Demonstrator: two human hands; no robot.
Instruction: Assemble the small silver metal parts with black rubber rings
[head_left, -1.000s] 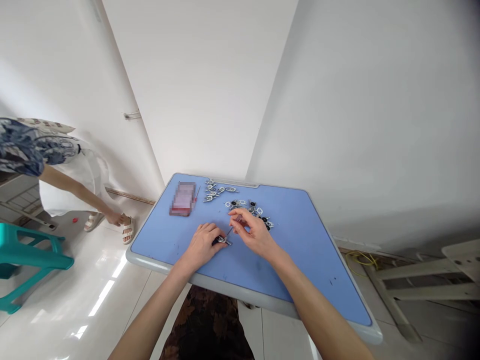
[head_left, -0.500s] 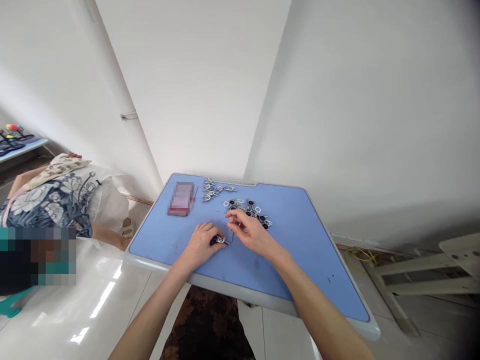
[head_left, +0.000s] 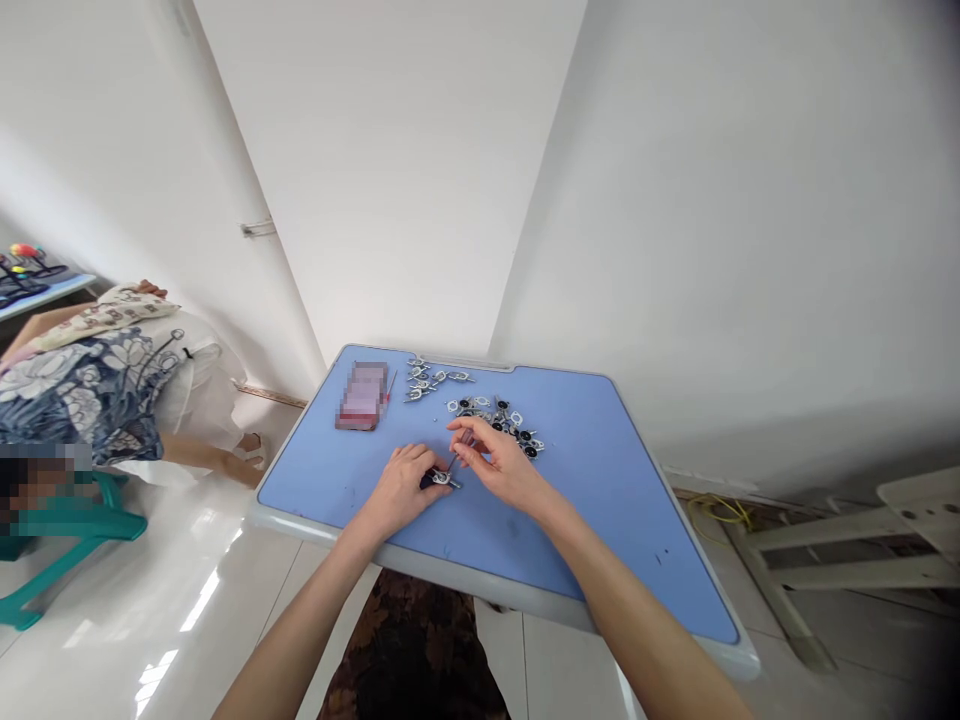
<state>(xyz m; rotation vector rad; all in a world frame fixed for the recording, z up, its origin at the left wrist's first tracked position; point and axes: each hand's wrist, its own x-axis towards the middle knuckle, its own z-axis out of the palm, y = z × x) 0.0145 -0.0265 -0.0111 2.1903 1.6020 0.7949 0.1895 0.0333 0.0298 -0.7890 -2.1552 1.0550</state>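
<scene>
My left hand (head_left: 407,487) rests near the front of the blue table (head_left: 600,530). Its thumb and fingers are closed on a small metal part (head_left: 442,479) with a flat silvery plate. From the right, my right hand (head_left: 495,457) pinches a thin screwdriver (head_left: 454,461), its slim shaft slanting down to that part. Fingers cover most of the screwdriver's handle. Just beyond my right hand lies a pile of similar metal parts (head_left: 517,420), some showing round black pieces. Farther back on the left sits a smaller group of silvery parts (head_left: 418,382).
A blurred-out phone-like object (head_left: 362,396) lies on the table's left side, with a thin red-tipped tool (head_left: 391,388) beside it. Another person (head_left: 97,380) is at the left, near a green stool (head_left: 97,520). A yellow cable (head_left: 720,512) lies on the floor at right.
The screwdriver has swung from nearly upright beside the metal part to slanting onto it. My right hand shifted slightly left. The person at left has moved, showing more of the green stool.
</scene>
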